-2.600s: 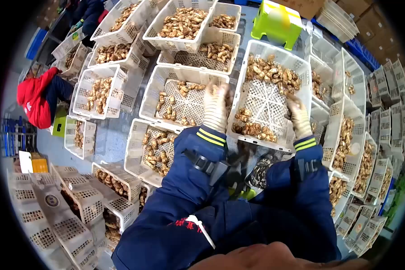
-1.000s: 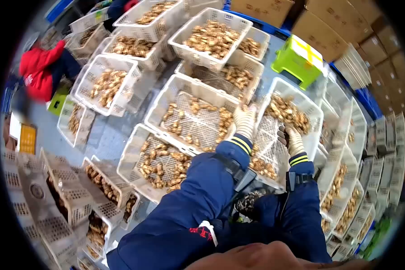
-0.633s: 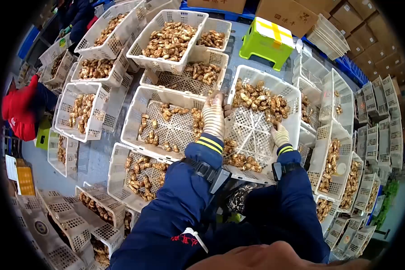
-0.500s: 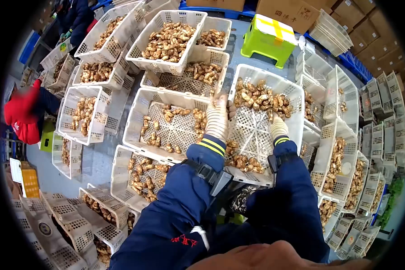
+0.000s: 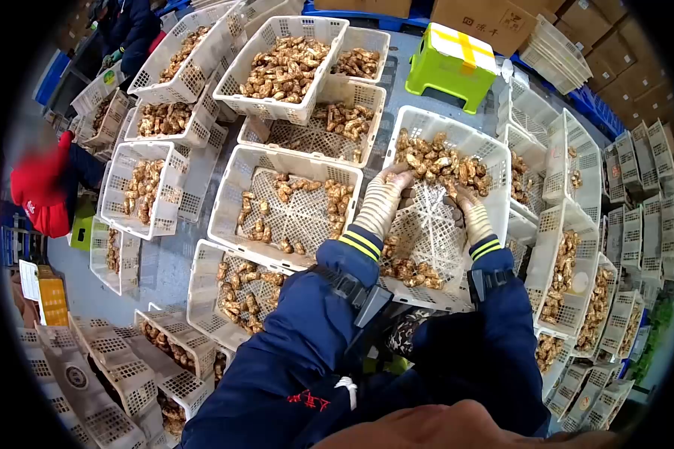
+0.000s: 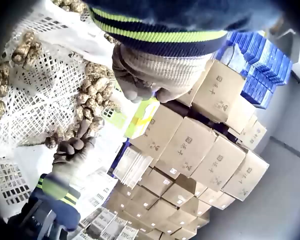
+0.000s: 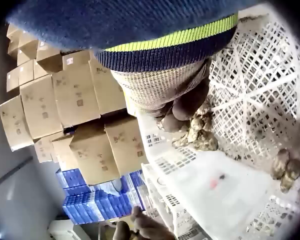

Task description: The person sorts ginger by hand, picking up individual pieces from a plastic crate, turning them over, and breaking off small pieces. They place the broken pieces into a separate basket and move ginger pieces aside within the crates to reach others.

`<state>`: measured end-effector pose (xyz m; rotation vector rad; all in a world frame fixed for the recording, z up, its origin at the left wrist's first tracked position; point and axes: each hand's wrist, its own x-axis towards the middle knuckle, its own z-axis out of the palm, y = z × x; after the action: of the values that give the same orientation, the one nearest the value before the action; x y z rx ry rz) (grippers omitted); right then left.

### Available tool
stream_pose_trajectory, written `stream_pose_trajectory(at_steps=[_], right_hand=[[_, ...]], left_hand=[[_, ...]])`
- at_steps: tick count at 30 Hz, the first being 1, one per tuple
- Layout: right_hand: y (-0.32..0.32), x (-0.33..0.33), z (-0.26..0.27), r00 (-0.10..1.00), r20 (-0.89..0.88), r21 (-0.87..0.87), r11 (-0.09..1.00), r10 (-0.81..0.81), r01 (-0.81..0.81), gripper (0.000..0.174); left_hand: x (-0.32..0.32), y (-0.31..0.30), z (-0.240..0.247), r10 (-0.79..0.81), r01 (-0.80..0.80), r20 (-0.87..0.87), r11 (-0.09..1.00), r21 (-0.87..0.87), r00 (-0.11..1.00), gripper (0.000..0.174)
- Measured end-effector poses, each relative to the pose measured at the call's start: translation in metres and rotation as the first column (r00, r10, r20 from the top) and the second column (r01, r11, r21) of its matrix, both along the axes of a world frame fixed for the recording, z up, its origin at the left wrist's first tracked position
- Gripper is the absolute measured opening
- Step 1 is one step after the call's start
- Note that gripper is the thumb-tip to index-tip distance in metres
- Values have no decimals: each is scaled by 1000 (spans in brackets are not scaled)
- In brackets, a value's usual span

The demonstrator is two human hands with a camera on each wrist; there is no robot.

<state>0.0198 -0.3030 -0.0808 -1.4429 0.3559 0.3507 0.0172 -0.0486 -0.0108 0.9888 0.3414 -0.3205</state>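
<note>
Both hands are inside a white plastic crate (image 5: pixel 502 168) in the head view, each in a cream ribbed glove or cuff with darker fingers. My left hand (image 5: pixel 384 198) is over the crate's left side, fingers bent and apart, near a heap of brown-and-cream mushrooms (image 5: pixel 436 161). No mushroom shows in it. My right hand (image 5: pixel 472 213) is at the heap's near edge; in the right wrist view its fingers (image 7: pixel 190 102) are right at some mushrooms (image 7: pixel 202 132). I cannot tell whether they grip one. A smaller group of mushrooms (image 5: pixel 412 273) lies at the crate's near end.
To the left stands a crate (image 5: pixel 225 202) with mushrooms in rows, and below it another crate (image 5: pixel 202 299) of mushrooms. More filled crates surround these. A green stool (image 5: pixel 453 67) is beyond, with cardboard boxes (image 5: pixel 487 22) behind. A person in red (image 5: pixel 45 194) sits far left.
My left hand has moved from the left crate's right rim into the right crate, after a row of mushrooms appeared along that crate's right side. My right hand stays by the heap.
</note>
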Motion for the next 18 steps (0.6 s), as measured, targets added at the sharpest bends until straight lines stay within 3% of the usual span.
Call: stream_pose_trajectory(at_steps=[5, 7, 9, 11, 12, 14, 16, 18], right_hand=[[38, -22, 43, 993, 104, 62, 996, 54, -60, 56], [48, -24, 45, 989, 119, 45, 995, 84, -90, 71], [59, -29, 42, 979, 188, 149, 983, 80, -109, 66], [75, -33, 54, 974, 184, 62, 987, 133, -146, 62], [82, -36, 53, 958, 167, -36, 972, 235, -232, 65], [83, -39, 33, 901, 365, -229, 961, 236, -158, 70], [74, -38, 36, 903, 310, -326, 925, 297, -193, 74], [39, -17, -22, 899, 322, -505, 857, 298, -104, 60]], left_hand=[[-1, -4, -16, -79, 79, -12, 997, -17, 997, 51], [-5, -5, -15, -75, 74, -62, 997, -22, 995, 52], [-7, -3, -16, -115, 112, -49, 992, -60, 992, 62], [-5, -1, -14, -243, 232, -48, 958, -170, 969, 69], [-6, -3, -18, -233, 218, -82, 963, -158, 969, 70], [-5, -6, -27, -184, 170, -105, 976, -135, 977, 71], [-3, -5, -32, -109, 103, -64, 990, -99, 992, 77], [-4, -3, -10, -46, 39, -133, 998, -54, 990, 81]])
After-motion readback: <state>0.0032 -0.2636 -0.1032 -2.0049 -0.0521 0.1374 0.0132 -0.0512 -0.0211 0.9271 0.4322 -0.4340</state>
